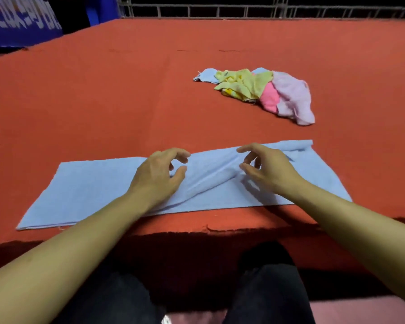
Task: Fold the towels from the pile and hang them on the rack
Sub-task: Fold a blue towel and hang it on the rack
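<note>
Red-covered table (103, 94); metal railing (220, 10) behind — darkness

Only lettering in view: large white characters on a blue banner (21, 19) at the top-left, just beyond the far-left corner of the red table (126, 90). They're blurred, cut off by the frame edge and seem upside down, so can't be read — no word, no. or brand can be made out. Nothing printed shows on the table itself, nor on the towels lying on it: no tags, labels or logos visible.
</note>
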Tool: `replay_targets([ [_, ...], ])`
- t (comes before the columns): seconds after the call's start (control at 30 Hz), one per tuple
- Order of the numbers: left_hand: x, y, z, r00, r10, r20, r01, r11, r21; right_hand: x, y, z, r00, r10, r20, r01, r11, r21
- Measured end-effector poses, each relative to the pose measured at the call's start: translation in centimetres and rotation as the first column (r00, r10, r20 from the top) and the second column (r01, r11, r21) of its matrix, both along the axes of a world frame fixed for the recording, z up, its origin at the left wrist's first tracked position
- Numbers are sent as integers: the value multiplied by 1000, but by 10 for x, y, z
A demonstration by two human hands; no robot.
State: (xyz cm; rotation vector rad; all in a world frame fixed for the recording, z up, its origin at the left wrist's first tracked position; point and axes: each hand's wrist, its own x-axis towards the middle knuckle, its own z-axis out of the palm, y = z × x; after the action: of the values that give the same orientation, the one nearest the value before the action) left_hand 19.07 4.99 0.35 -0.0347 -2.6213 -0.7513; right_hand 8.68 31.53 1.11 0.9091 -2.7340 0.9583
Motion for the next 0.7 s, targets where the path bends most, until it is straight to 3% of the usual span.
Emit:
replay_targets([
  [0.1, -26, 37, 6, 995, -90, 32, 87, 992, 86, -28, 49, -5, 981, -190, -38, 191, 981, 32],
  [0.2, -46, 62, 9, 991, -126, 50, 115, 977, 182, -51, 85, -14, 960, -270, -73, 276, 957, 91],
  [0.53, -68, 101, 1, 986, -98, 137, 59, 964, 260, -87, 106, -28, 961, -267, -71, 274, 956, 109],
  [0.7, -68, 114, 1, 986, -124, 110, 95, 967, 238, -75, 127, -15, 972, -230, -48, 231, 973, 1],
])
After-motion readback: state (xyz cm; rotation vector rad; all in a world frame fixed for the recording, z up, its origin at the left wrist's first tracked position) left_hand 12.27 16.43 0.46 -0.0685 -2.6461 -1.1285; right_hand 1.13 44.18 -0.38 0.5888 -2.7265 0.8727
